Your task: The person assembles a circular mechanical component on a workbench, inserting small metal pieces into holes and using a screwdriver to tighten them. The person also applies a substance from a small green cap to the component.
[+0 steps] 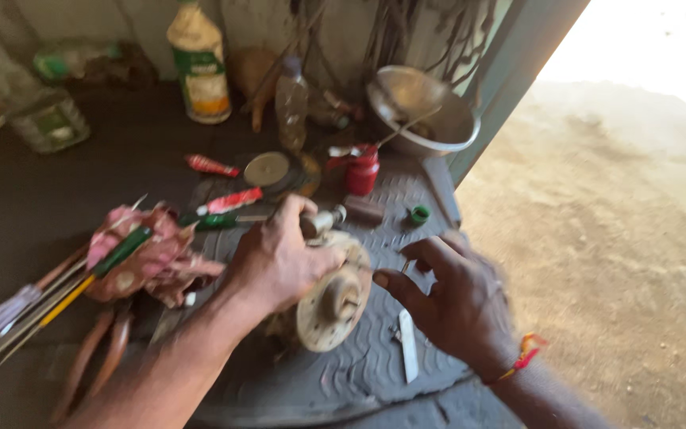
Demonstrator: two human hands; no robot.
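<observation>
- Left hand point(279, 258) is clamped over a grimy round metal machine part with a central hub point(333, 302), fingers wrapped tight across its top edge.
- That part stands tilted on a dark ribbed rubber mat point(343, 373) on the desk, directly under the left palm.
- Right hand point(450, 298) hovers just beside the part's hub, fingers half spread, thumb pointing at it, holding nothing.
- A flat pale metal strip point(408, 345) lies on the mat just below the right hand's fingers.
- Beyond the left hand: a small red can point(362, 171) and a dented steel bowl point(422, 111).
- Out past the left wrist sits a crumpled pink rag point(152, 258) with green-handled tools.
</observation>
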